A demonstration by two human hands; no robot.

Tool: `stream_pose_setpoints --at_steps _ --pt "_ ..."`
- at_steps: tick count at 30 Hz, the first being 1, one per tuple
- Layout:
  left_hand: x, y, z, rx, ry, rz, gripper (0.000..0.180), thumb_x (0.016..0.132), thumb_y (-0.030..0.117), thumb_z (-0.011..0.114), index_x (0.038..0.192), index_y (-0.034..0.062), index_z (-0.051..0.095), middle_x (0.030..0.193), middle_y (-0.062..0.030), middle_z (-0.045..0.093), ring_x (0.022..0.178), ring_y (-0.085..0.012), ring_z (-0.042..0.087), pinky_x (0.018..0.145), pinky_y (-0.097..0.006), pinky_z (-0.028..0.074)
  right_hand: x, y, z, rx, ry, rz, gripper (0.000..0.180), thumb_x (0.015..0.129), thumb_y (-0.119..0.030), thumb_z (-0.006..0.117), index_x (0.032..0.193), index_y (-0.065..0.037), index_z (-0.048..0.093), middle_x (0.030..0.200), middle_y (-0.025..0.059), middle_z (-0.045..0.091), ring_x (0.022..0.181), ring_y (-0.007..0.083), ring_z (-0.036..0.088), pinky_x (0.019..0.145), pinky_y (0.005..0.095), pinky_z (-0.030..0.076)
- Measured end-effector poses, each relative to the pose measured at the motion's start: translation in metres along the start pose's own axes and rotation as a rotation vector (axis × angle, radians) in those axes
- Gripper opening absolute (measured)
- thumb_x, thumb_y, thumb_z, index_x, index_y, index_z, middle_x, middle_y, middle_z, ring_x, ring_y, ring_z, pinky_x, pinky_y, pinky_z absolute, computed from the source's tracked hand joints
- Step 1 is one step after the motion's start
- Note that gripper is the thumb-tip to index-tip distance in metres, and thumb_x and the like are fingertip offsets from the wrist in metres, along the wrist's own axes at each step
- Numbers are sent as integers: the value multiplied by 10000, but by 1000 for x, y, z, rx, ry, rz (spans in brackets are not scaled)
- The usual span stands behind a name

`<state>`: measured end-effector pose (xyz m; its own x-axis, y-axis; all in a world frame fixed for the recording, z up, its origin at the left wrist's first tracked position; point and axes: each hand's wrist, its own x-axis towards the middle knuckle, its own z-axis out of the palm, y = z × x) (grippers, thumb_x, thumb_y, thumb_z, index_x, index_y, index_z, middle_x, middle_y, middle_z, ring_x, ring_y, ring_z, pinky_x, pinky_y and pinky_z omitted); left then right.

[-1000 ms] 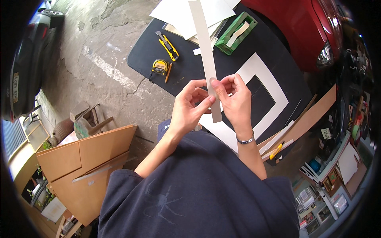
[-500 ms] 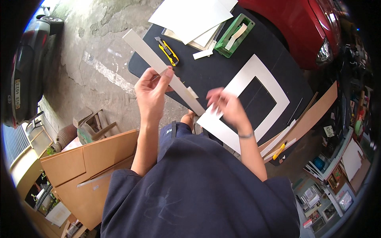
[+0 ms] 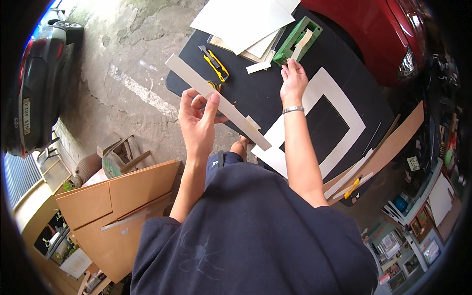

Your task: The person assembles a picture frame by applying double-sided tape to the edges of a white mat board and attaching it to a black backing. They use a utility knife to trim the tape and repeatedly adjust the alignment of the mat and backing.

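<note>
My left hand [image 3: 197,120] pinches a long pale cardboard strip [image 3: 236,117] between thumb and fingers, tilted over the table's near edge. A short piece of tape [image 3: 252,122] sticks out from the strip's side near its lower end. My right hand [image 3: 293,83] is at the green tape dispenser [image 3: 311,41], fingertips closed on the loose end of the cream tape [image 3: 303,42]. Below that forearm lies a white cardboard frame [image 3: 350,114] with a rectangular opening, partly covered by the arm. A yellow-and-black utility knife [image 3: 214,64] rests beyond the strip.
White sheets [image 3: 241,22] are stacked at the table's far side, with a small white offcut [image 3: 258,67] beside them. Long brown strips [image 3: 393,140] and a second yellow cutter [image 3: 352,189] lie at right. A red car [image 3: 361,29] stands close behind the black table [image 3: 246,88].
My right hand has moved from above the white frame up to the tape dispenser and closed on the tape end. My left hand still holds the strip.
</note>
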<state>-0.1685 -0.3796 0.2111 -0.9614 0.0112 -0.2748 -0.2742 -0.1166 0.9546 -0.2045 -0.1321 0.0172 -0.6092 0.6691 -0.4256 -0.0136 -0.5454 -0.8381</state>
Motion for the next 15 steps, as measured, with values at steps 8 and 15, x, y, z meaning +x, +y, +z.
stream_pose_setpoints --at_steps 8,15 --pt "11 1 14 -63 -63 14 137 1009 136 641 1110 47 617 987 -84 714 819 -131 706 648 -283 627 4 26 -46 -1017 66 -790 123 896 -63 740 843 8 655 1123 163 623 962 308 629 775 391 532" --pt "8 0 22 7 -169 -36 211 1002 108 644 1183 0 653 987 -53 705 841 -96 688 655 -268 626 -105 -93 -17 -623 -328 -251 177 925 -40 731 1089 20 764 831 46 688 697 91 610 636 234 502"
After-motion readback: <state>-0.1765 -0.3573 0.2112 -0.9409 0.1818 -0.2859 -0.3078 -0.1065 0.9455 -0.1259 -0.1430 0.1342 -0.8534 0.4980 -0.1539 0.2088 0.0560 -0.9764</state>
